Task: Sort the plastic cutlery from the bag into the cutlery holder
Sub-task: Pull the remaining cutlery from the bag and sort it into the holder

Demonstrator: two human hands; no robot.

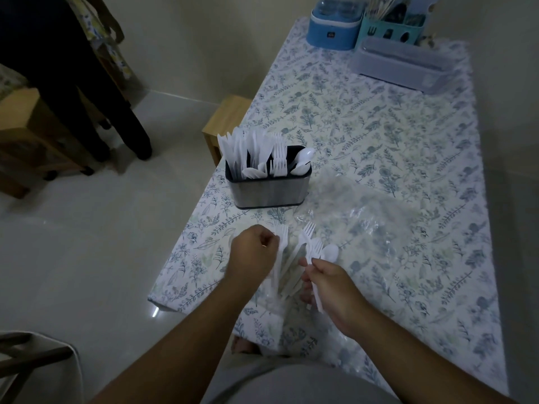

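A dark cutlery holder (269, 189) with a metal front stands near the table's left edge, filled with white plastic knives, forks and spoons. In front of it, my left hand (256, 253) grips a white plastic fork (281, 243) by its neck. My right hand (332, 287) holds a bunch of white forks and a spoon (318, 252) by their handles, heads fanned upward. More white cutlery lies between my two hands. A crumpled clear plastic bag (358, 211) lies on the table just behind and right of my hands.
The table (393, 135) has a blue floral cloth. At its far end stand a blue appliance (335, 24), a teal utensil caddy (393, 27) and a clear lidded box (402, 64). A wooden stool (224, 121) sits beside the table's left edge.
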